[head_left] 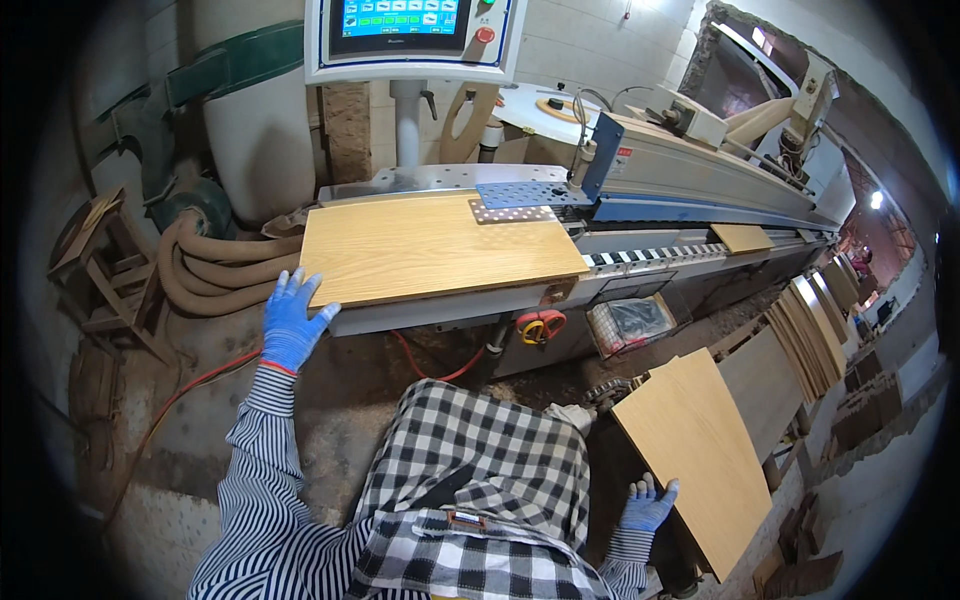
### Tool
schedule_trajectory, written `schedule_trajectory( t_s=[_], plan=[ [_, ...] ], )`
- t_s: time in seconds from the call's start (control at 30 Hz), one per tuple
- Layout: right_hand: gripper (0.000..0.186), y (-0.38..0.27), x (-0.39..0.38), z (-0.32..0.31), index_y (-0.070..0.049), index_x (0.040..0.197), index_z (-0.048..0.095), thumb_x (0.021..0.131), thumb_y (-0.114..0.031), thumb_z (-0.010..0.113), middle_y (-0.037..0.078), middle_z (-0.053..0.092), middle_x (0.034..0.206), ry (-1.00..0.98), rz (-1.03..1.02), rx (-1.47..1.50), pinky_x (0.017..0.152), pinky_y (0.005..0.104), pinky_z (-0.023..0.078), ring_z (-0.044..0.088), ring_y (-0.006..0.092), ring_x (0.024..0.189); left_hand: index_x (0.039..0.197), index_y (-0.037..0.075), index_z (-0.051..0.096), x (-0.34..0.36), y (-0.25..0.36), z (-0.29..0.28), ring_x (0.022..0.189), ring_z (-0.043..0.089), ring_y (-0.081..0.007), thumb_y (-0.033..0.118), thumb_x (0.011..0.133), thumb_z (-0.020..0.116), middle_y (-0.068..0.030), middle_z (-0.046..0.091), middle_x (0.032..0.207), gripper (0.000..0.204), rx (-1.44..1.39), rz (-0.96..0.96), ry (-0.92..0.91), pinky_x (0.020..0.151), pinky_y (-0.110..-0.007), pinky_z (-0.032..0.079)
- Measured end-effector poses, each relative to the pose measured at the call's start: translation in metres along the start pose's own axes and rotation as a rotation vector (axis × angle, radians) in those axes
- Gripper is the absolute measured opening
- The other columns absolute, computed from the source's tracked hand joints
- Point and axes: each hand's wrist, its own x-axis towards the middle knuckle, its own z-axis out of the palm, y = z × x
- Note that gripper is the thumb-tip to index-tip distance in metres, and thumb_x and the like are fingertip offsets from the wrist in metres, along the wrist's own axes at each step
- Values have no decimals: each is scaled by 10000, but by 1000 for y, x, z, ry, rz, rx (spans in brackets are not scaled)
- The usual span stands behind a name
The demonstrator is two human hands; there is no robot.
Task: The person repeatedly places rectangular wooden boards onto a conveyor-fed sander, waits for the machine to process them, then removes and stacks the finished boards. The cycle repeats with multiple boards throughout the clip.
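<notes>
A light wood-grain panel [430,250] lies flat on the machine's bed, its far right part under a blue perforated plate [520,194]. My left hand [292,322], in a blue knit glove, rests at the panel's near left corner with fingers stretched and thumb spread along the front edge. To my right, a second wood-grain panel [705,460] lies on a low stack. Beside its left edge is my right hand [646,508], also gloved, its fingers apart and its thumb near the panel's edge.
A long edge-banding machine [700,180] runs to the right, with a short board [742,238] farther along its track. Above stands a control screen [400,22]. Brown hoses [215,270] and a wooden stool [110,275] are left. More boards [808,335] stand at right.
</notes>
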Motion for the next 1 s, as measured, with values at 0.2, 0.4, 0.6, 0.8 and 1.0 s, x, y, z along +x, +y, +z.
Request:
schedule_trajectory(
  t_s=[0.2,0.4,0.6,0.8,1.0],
  plan=[
    [634,3,7,-5,-130,1266,440,845,-581,584,159,567,1025,0,-29,-26,744,360,461,492,200,763,1283,96,560,-12,-26,11,1326,386,-317,325,838,682,-156,473,1391,515,-172,1,103,1089,-405,327],
    [643,1,11,-11,-133,1266,442,840,-591,588,156,572,1014,-68,-18,-45,739,355,462,495,197,756,1267,86,570,-10,-30,17,1320,393,-314,259,819,708,-148,486,1381,499,-305,7,129,1096,-399,325],
    [631,-3,3,-10,-120,1215,479,831,-609,589,163,563,1015,42,-48,-38,723,353,459,492,197,749,1259,88,581,-7,-30,12,1335,375,-307,245,814,715,-142,484,1387,491,-320,-13,88,1108,-396,309],
    [648,-14,5,-22,-101,1155,516,775,-606,661,105,551,972,32,-22,26,684,318,457,476,185,751,1252,81,587,-5,-30,9,1347,359,-306,251,798,731,-144,485,1386,505,-338,-27,70,1112,-400,303],
    [647,-23,14,-38,-87,1094,532,740,-604,695,89,536,904,133,-56,100,626,307,461,477,191,753,1244,74,591,-4,-23,4,1348,356,-307,251,792,738,-147,502,1369,508,-322,-22,51,1111,-404,306]
  ],
)
